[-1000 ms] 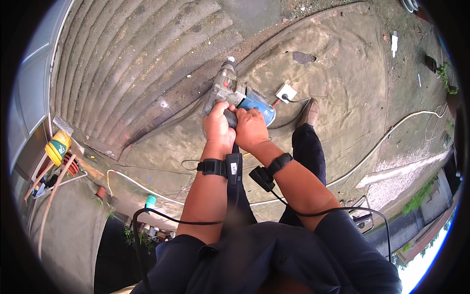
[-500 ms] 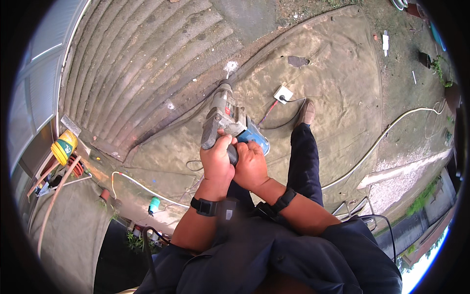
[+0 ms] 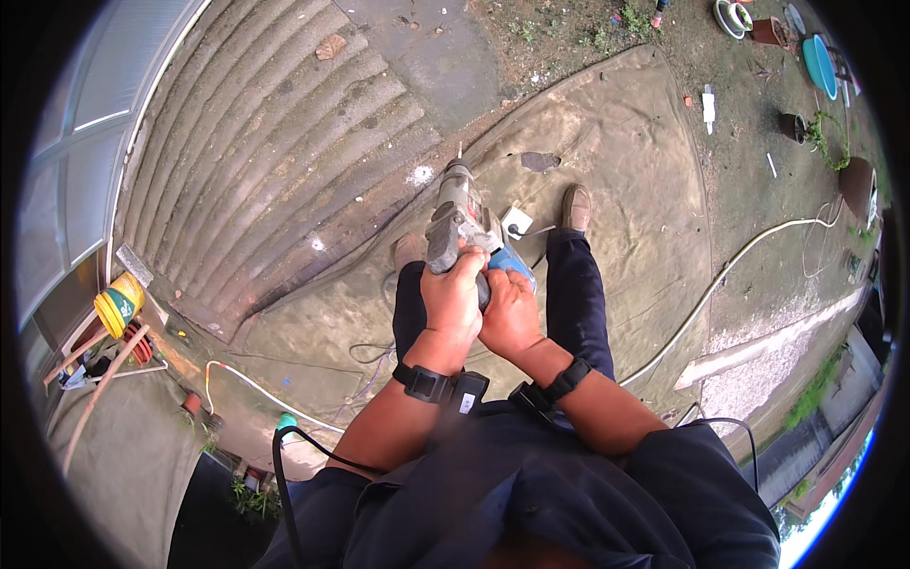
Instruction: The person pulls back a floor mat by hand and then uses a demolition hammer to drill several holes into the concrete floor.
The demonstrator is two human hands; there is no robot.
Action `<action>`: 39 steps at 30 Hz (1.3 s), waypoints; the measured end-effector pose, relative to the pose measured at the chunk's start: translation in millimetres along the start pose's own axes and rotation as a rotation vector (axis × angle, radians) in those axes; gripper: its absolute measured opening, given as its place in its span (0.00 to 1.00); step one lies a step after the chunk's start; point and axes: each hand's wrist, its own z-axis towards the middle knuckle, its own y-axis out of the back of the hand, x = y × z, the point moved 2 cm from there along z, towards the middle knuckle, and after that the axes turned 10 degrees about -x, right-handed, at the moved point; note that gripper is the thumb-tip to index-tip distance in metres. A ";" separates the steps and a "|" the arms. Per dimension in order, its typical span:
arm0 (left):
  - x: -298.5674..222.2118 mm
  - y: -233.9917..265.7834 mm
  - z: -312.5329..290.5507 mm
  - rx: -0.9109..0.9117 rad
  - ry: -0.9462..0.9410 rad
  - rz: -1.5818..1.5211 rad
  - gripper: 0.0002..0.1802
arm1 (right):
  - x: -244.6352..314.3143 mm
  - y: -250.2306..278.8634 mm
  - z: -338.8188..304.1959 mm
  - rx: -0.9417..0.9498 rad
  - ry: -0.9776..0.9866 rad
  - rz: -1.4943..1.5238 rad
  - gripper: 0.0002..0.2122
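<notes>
A dusty grey and blue rotary hammer drill (image 3: 459,204) is held out in front of me, its thin bit (image 3: 461,151) pointing away. My left hand (image 3: 453,296) is closed around the drill's dark handle. Pressed close beside it, my right hand (image 3: 512,311) is also wrapped on the handle, below the blue housing. In the picture the bit's tip lies to the right of a white dust patch (image 3: 420,175) on the concrete and apart from it. A second dust patch (image 3: 317,244) lies nearer and to the left.
Ridged concrete (image 3: 256,123) rises at the left. Under my feet spreads a brown ground sheet (image 3: 645,161). Between my shoes sits a white socket box (image 3: 515,222) with a cable. A pale hose (image 3: 700,303) curves at the right; a yellow bucket (image 3: 118,303) stands at the left.
The drill has left the white dust patch, its bit now clear of it and further right. Both hands moved with it. My left shoe has come into view and my right foot stands differently.
</notes>
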 end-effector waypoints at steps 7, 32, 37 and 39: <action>36.9 -93.6 6.0 -0.041 -0.024 -0.018 0.14 | -85.2 40.5 50.1 0.120 -0.020 -0.061 0.22; 115.4 -159.4 -19.4 -0.007 0.086 0.092 0.15 | -147.8 116.8 40.8 0.013 -0.198 0.020 0.18; 104.2 -162.6 -5.7 0.018 0.020 0.084 0.16 | -145.5 108.7 61.6 -0.008 -0.122 0.049 0.20; 98.7 -165.2 2.2 0.025 -0.004 0.070 0.16 | -138.8 109.7 74.6 0.016 -0.107 0.046 0.21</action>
